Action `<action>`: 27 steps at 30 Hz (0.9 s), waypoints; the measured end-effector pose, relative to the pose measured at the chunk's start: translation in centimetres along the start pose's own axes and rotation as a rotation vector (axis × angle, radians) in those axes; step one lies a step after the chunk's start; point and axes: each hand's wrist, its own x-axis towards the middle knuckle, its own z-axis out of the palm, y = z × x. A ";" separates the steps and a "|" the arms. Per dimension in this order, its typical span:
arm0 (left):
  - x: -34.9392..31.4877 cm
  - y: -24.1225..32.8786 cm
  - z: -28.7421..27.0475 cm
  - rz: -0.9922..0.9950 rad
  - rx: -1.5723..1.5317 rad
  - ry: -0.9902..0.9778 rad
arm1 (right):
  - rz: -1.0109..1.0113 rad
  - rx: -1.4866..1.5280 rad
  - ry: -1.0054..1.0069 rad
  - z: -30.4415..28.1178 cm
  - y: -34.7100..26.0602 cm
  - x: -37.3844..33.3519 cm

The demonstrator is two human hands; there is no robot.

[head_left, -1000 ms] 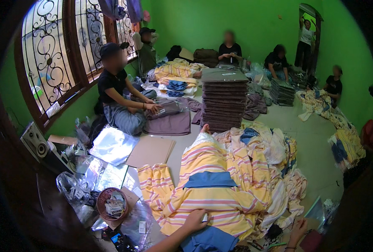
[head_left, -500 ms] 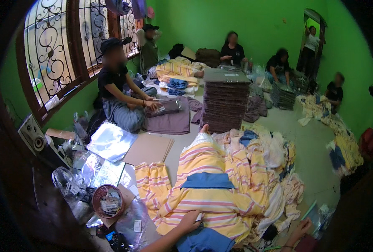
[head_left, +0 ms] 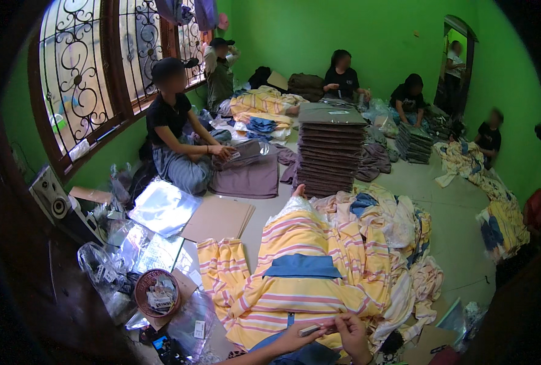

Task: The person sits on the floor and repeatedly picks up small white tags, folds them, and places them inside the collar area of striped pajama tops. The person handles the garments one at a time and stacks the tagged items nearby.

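Note:
My left hand (head_left: 300,338) is closed on a small pale, flat object (head_left: 310,330) whose kind I cannot make out. Right beside it, my right hand (head_left: 351,336) has thumb and fingers pinched together; whatever lies between them is too small to name. Both hands are over a yellow garment with pink and white stripes (head_left: 282,301), spread across my lap and legs. A blue band of cloth (head_left: 301,265) crosses its middle, and more blue cloth (head_left: 313,354) lies under my wrists.
A striped garment heap (head_left: 398,274) lies to the right. Ahead stands a tall stack of bagged dark garments (head_left: 328,152). At left are a basket of tags (head_left: 141,286), clear plastic bags (head_left: 164,207), cardboard sheets (head_left: 219,218) and a speaker (head_left: 54,198). A co-worker (head_left: 173,134) sits nearby; several others sit farther back.
My right hand has come in from the far right to meet the left. My left hand has shifted right and slightly down, still holding the small pale object.

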 end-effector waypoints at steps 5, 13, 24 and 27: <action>-1.0 -0.1 -3.2 -0.115 -0.031 0.176 | 0.027 0.091 0.244 -2.7 -0.3 1.1; -1.0 -1.1 -3.0 0.164 0.315 0.168 | -0.322 -0.826 0.297 -2.5 2.2 0.9; 0.3 -3.8 -1.1 0.251 0.300 0.392 | -0.073 -0.343 -0.020 3.5 1.2 -1.2; 0.1 -5.1 -2.3 0.158 0.419 0.300 | -0.091 -0.340 -0.030 3.2 1.3 -1.4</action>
